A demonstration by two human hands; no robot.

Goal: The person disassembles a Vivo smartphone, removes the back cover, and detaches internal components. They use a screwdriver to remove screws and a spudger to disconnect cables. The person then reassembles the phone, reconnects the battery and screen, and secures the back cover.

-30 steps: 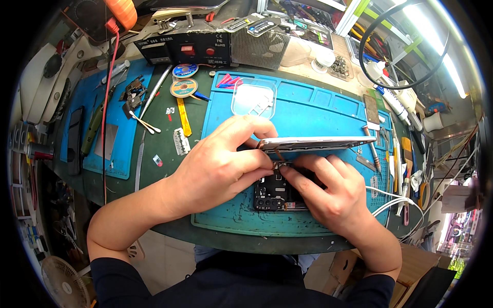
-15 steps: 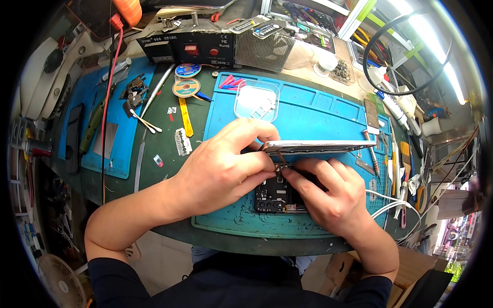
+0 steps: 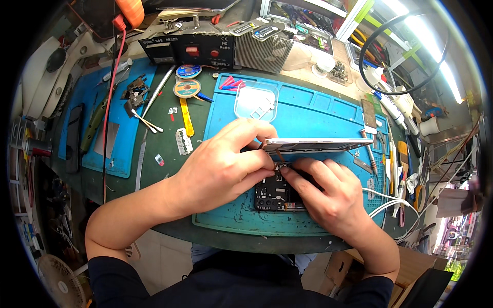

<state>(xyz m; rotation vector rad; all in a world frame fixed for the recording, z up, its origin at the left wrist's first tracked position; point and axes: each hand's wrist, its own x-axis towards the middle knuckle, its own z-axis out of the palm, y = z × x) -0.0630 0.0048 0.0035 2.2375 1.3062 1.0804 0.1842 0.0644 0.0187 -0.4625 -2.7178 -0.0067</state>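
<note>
An opened smartphone body [image 3: 270,194] lies on the blue mat, its dark inner parts and camera lenses bare. Above its far side stands a thin panel, seemingly the phone's screen [image 3: 323,145], tilted up and joined to the body by a brown flex cable [image 3: 280,155]. My left hand [image 3: 221,167] is closed at the panel's left end, some fingers behind it, thumb and forefinger pinched low by the cable. My right hand [image 3: 331,192] is curled over the body's right part, a fingertip pressing near the cable's lower end. Both hands hide much of the joint.
A clear plastic box [image 3: 258,100] sits beyond my left hand. Left of the mat lie a razor blade [image 3: 183,142], cotton swabs [image 3: 147,121] and wire spools [image 3: 187,88]. White cables [image 3: 386,204] curve past my right wrist. A black power unit [image 3: 187,51] stands behind.
The raised panel has tipped slightly, showing a little more of its inner face. Both hands stay nearly in place, and the rest of the bench looks the same.
</note>
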